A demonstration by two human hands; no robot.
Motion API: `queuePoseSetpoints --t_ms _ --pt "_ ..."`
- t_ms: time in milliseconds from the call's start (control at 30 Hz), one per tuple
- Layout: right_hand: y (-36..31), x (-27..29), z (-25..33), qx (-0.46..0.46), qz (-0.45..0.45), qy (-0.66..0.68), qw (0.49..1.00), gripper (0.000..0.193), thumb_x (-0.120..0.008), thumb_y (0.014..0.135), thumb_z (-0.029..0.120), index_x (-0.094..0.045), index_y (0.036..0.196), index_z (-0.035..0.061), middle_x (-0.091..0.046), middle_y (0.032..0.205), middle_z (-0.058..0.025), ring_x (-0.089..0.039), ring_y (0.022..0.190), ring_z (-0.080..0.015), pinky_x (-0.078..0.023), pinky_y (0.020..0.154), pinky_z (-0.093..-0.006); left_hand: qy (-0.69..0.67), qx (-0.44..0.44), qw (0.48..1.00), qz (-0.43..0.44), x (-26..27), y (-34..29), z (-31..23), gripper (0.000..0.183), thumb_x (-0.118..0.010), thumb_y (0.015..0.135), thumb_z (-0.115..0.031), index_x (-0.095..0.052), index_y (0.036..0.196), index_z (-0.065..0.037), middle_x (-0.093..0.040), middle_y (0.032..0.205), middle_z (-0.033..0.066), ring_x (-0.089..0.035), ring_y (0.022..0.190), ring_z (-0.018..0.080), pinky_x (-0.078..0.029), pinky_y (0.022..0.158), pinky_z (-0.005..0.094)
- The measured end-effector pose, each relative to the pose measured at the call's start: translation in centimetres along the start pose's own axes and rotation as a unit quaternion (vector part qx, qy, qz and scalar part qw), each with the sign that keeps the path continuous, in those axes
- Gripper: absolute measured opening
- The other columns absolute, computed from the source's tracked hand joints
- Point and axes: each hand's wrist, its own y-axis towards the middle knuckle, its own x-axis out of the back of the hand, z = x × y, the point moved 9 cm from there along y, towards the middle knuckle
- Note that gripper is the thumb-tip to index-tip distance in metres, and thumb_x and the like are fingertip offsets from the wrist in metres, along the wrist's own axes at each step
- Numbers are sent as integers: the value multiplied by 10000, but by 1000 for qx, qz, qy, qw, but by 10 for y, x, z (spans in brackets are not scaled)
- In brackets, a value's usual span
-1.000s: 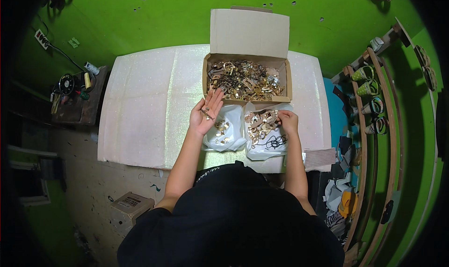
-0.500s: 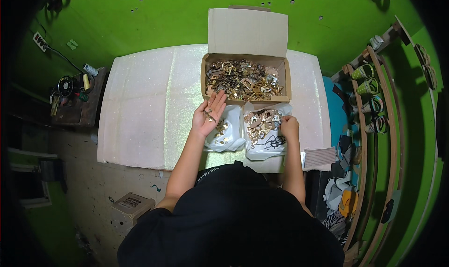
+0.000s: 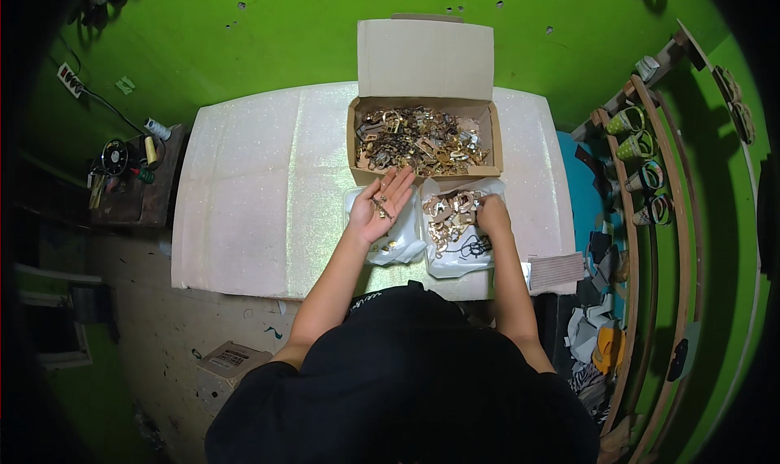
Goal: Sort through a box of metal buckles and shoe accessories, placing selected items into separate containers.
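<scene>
My left hand [image 3: 380, 209] is palm up with its fingers stretched out, and a few small metal pieces [image 3: 382, 208] rest on the palm. It hovers over a white plastic bag [image 3: 410, 251] with small gold-coloured pieces in it. My right hand [image 3: 493, 215] is closed at the right side of a second white plastic bag [image 3: 460, 263]; what its fingers hold, if anything, is hidden. That bag carries metal buckles [image 3: 447, 220] and a dark beaded strand [image 3: 474, 245]. Behind both bags stands an open cardboard box [image 3: 422, 174] full of mixed metal fittings [image 3: 418, 139].
The table has a shiny whitish cover [image 3: 236, 204]. A striped piece [image 3: 557, 271] lies at its right edge. Sandals [image 3: 636, 145] hang on a wooden rack at the right. A small dark table [image 3: 134, 196] with thread spools is at the left, a carton [image 3: 233, 357] on the floor.
My left hand has moved right, farther over the left bag, with the small metal pieces still on its palm. My right hand has shifted slightly left, over the right bag's contents.
</scene>
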Motion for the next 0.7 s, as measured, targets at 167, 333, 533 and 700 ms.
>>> queuePoseSetpoints --t_ms 167,333,533,700 --pt "-12 -3 5 -53 36 -66 996 246 -558 756 166 -608 885 -38 -528 1067 -201 -552 935 -357 -460 783 -419 -18 7 1000 5 1 0 -1 351 -243 936 -191 -415 1172 4 -345 1334 172 -303 1260 305 -306 1015 447" --pt "-20 0 7 -108 61 -58 991 369 -587 748 266 -589 992 -12 -572 1006 -215 -558 933 -357 -453 800 -422 -11 18 1000 10 -1 2 4 348 -252 933 -191 -416 1171 3 -343 1337 170 -304 1259 305 -310 1014 442" --pt "-31 45 50 56 -148 137 978 221 -557 771 179 -606 873 -11 -591 869 -168 -580 794 -316 -454 685 -416 5 19 999 31 -14 4 15 355 -276 923 -194 -410 1186 2 -328 1347 168 -292 1266 302 -296 1024 436" --pt "-59 64 138 200 -68 275 938 125 -557 762 99 -614 824 6 -560 757 -120 -516 623 -217 -415 576 -311 -12 17 998 52 -26 5 20 367 -275 921 -205 -409 1197 -3 -316 1355 167 -266 1279 295 -262 1041 433"
